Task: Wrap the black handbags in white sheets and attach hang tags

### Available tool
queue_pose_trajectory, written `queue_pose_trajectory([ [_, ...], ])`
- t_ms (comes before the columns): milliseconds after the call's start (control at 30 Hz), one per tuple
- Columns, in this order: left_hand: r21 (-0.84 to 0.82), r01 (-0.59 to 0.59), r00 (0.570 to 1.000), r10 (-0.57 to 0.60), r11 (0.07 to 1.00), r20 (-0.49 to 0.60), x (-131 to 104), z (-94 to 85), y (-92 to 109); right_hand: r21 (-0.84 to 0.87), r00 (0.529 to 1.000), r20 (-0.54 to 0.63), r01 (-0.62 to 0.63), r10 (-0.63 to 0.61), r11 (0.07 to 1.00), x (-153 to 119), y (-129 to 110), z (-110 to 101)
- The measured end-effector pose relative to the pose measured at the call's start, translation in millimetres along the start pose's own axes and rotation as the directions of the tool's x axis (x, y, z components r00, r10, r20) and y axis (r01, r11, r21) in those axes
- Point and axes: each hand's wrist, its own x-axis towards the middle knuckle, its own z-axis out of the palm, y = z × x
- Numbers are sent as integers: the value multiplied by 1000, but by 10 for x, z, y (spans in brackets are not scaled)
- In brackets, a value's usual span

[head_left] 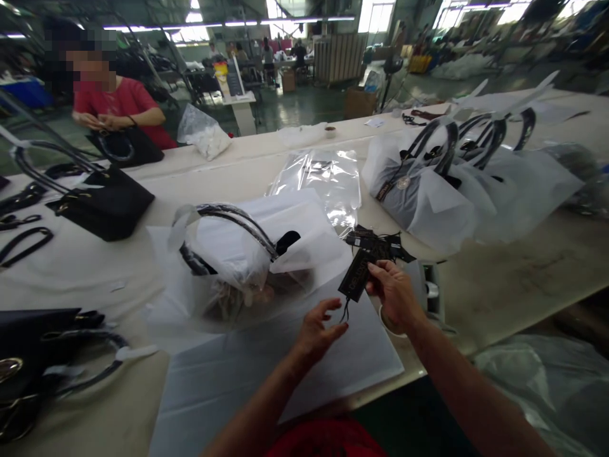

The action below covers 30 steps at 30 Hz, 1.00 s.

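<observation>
A black hang tag (356, 275) with lettering is pinched at its upper right by my right hand (392, 289). From the tag's lower end hangs a thin black cord, and my left hand (320, 329) is beside it, thumb and fingers apart. Left of the tag, a handbag wrapped in white tissue paper (309, 216) lies on the table, its wrapped dark handles (238, 222) sticking out. Beyond my right hand is a pile of more black tags (375, 241). White paper sheets (285, 362) lie beneath my hands.
Clear plastic bags (316, 178) lie behind the wrapped handbag. Several tissue-wrapped handbags (442, 190) stand at the right. Black handbags (104, 203) are at the left. A grey container (428, 292) sits near my right wrist. Across the table, a person in red (130, 105) handles a black bag.
</observation>
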Motion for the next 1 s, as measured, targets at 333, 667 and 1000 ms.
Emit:
queue_pose_trajectory([
  [333, -306, 209, 978, -195, 929, 76, -176, 16, 89, 23, 996, 72, -46, 45, 999, -60, 81, 164],
  [667, -341, 205, 978, -204, 917, 38, -223, 45, 9, 58, 993, 95, -83, 77, 995, -138, 146, 188],
  [1000, -236, 198, 977, -210, 951, -26, -280, 94, -1, 168, 987, 101, -141, 126, 976, -233, 206, 195],
])
